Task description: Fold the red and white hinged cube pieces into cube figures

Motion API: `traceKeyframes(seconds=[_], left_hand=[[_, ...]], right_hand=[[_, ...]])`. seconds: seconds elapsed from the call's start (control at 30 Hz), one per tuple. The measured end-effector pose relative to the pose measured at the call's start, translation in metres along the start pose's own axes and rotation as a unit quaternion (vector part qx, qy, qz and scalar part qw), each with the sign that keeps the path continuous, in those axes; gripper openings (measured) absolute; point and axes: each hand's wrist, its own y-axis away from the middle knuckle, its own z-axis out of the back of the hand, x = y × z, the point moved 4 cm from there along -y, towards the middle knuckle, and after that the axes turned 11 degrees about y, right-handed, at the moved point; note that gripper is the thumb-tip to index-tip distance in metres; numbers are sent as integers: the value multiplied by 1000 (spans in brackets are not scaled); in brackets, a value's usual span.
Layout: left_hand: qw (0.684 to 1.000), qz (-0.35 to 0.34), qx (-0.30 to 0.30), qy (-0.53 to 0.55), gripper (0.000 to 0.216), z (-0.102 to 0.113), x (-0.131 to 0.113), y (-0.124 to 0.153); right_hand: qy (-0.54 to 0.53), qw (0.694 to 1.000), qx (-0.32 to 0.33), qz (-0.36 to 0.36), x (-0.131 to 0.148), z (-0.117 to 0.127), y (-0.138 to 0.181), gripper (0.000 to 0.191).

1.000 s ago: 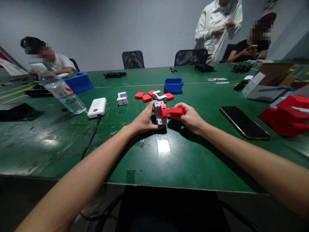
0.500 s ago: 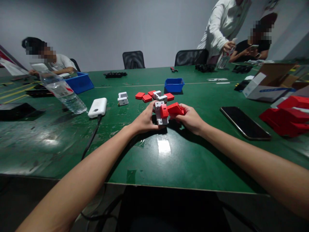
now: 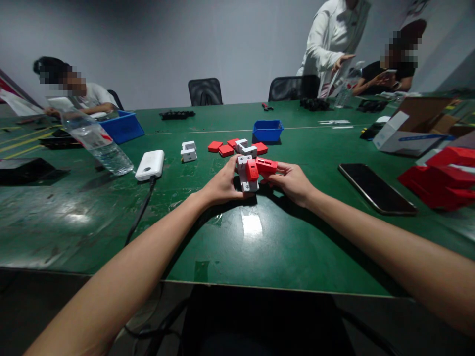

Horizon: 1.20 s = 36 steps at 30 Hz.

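My left hand [image 3: 221,185] grips a white and red block assembly [image 3: 248,176] standing on the green table [image 3: 260,237]. My right hand [image 3: 293,181] pinches a flat red piece [image 3: 266,166] and holds it against the assembly's upper right side. Just behind lie several loose red pieces [image 3: 221,148] and white bracket pieces [image 3: 246,147], with another white bracket [image 3: 188,151] to the left.
A white power bank [image 3: 150,165] with a cable and a tilted water bottle [image 3: 97,141] lie to the left. A black phone [image 3: 375,188] and a red pile [image 3: 438,175] sit on the right. Blue bins [image 3: 267,130] [image 3: 122,126] stand further back. Other people sit and stand along the far side.
My right hand has turned the red piece and brought it leftward against the assembly. The standing person at the far side has shifted their arms.
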Motion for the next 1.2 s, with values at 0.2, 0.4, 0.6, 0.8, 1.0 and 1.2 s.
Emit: traceKeyframes(seconds=[0.2, 0.4, 0.6, 0.8, 1.0, 1.2], left_hand=[[1000, -4, -1, -6, 93, 0, -1, 0], [1000, 4, 0, -7, 94, 1, 0, 1], [1000, 11, 2, -3, 95, 0, 1, 1], [1000, 27, 5, 1, 99, 0, 3, 1], [1000, 24, 3, 1, 99, 0, 3, 2], [1000, 27, 3, 6, 97, 0, 3, 1]], right_hand=[[-52, 998, 8, -20, -2, -1, 0, 38], [-108, 992, -4, -63, -4, 2, -3, 38], [-143, 986, -25, -86, -1, 5, -4, 22], [-123, 987, -54, -87, -5, 8, -4, 36], [-108, 991, -28, -74, -7, 8, -5, 24], [-106, 992, -22, -60, -9, 9, -7, 28]])
